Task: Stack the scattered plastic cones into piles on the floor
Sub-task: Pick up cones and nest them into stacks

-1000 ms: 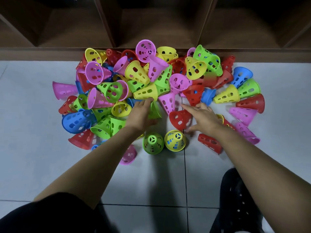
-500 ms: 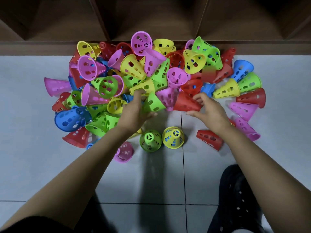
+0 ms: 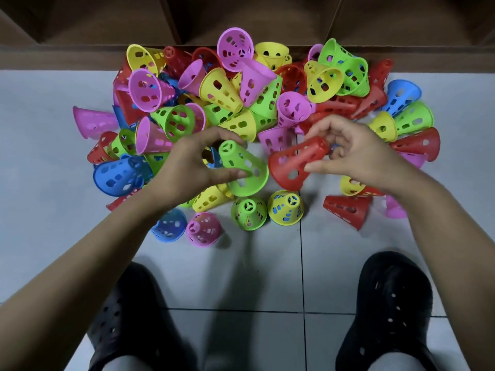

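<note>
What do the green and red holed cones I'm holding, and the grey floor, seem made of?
The green perforated cone in the left hand and the red perforated cone in the right hand look like moulded plastic: uniform colour, soft sheen, cut-out holes. The grey floor looks like smooth tile: straight grout lines.

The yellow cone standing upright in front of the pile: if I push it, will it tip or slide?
The yellow cone stands wide rim down on the smooth tile floor, so it would likely slide rather than tip. Its thin, holed plastic wall suggests it is light. Blue shows through the holes, perhaps a cone nested inside.
</note>
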